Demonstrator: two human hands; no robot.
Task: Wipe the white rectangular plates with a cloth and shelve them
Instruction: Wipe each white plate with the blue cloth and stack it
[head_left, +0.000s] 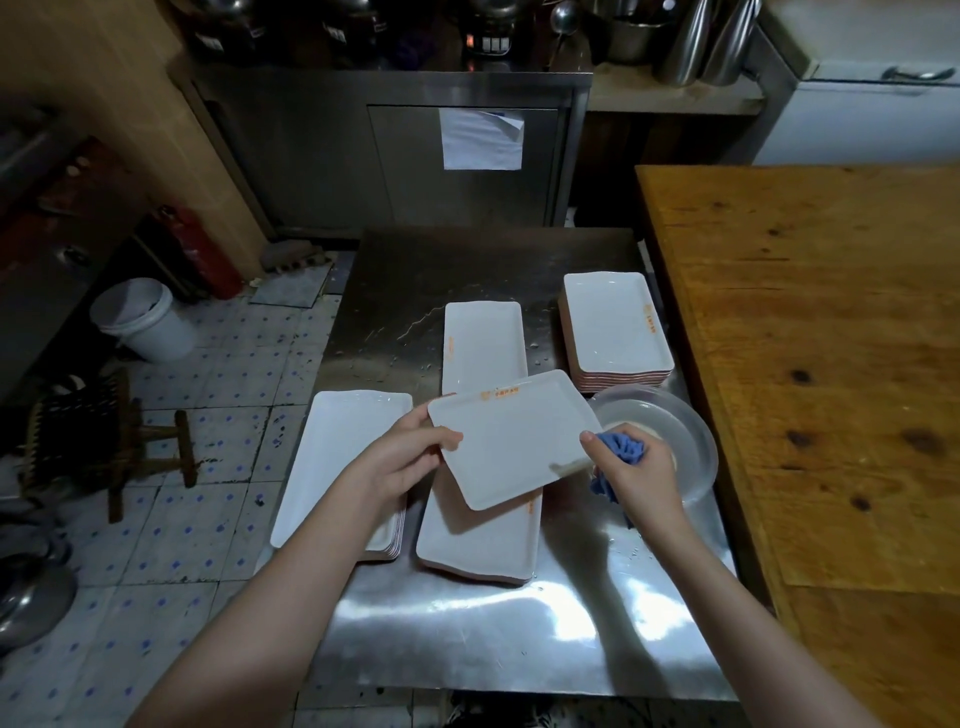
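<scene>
Left hand (402, 457) holds plate (511, 439); right hand (636, 467) grips cloth (621, 448).

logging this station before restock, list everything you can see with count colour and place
held plate: one, white, lifted above the near stack
near stack: one, white, table front centre
left stack: one, white, table's left edge
far stack: one, white, table's far right
centre plate: one, white, table middle
cloth: one, blue, against held plate's right edge
bowl: one, clear, table's right edge
steel table: one, silver, centre
wooden table: one, brown, right
bucket: one, white, floor left
stool: one, wooden, floor left
left grip: one, holds held plate's left edge
right grip: one, holds cloth
</scene>
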